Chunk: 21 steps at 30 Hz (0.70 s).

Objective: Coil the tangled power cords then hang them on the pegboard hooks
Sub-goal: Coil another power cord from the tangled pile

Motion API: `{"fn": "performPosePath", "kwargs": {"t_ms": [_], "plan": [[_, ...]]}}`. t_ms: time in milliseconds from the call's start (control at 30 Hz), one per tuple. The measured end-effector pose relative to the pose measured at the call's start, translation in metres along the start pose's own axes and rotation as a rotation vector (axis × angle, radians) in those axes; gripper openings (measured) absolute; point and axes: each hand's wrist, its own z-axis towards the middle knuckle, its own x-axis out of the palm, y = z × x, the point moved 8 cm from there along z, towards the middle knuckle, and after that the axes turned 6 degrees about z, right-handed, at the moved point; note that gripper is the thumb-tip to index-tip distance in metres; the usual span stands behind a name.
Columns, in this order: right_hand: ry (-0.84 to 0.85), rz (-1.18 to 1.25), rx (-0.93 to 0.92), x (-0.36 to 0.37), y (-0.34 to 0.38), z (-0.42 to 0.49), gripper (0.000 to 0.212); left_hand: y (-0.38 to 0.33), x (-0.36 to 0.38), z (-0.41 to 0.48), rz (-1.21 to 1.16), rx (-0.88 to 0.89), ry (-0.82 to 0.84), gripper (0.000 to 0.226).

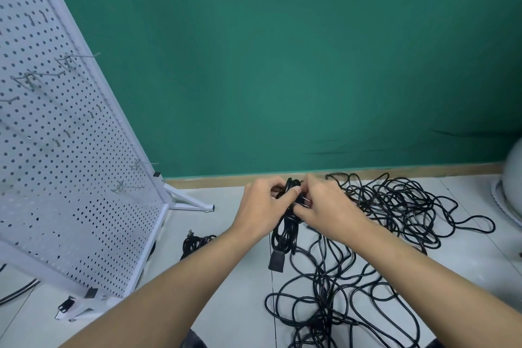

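A coiled black power cord [283, 237] hangs in front of me, its black connector end [276, 260] dangling at the bottom. My left hand [262, 206] grips the top of the coil. My right hand [322, 207] pinches the cord's plug end against the coil, metal prongs showing between the fingers. A large tangle of black cords [375, 234] covers the floor below and to the right. One coiled cord [195, 243] lies on the floor near the pegboard. The white pegboard [65, 150] stands at the left with several bare metal hooks [76, 58].
The pegboard's white frame foot [195, 203] juts out across the floor toward the green wall [282, 79]. A pale rounded object [512, 186] sits at the right edge. Black cable [17, 291] runs along the floor at lower left.
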Motion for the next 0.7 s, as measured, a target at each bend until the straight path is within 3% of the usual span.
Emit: {"fn": "performPosePath", "kwargs": {"t_ms": [233, 467, 600, 700], "plan": [[-0.091, 0.216, 0.194, -0.016, -0.019, -0.004, 0.015, -0.007, 0.004, 0.0, 0.047, 0.08, 0.013, 0.025], [-0.125, 0.254, 0.249, -0.021, -0.024, -0.003, 0.017, -0.008, 0.007, 0.0, -0.097, 0.089, 0.087, 0.007], [-0.096, 0.199, 0.153, -0.018, -0.014, -0.003, 0.012, 0.004, 0.007, 0.003, -0.119, 0.011, 0.081, 0.007], [-0.153, 0.212, -0.001, -0.022, 0.001, -0.003, 0.008, 0.021, 0.002, 0.008, -0.33, -0.165, 0.046, 0.015]]}}
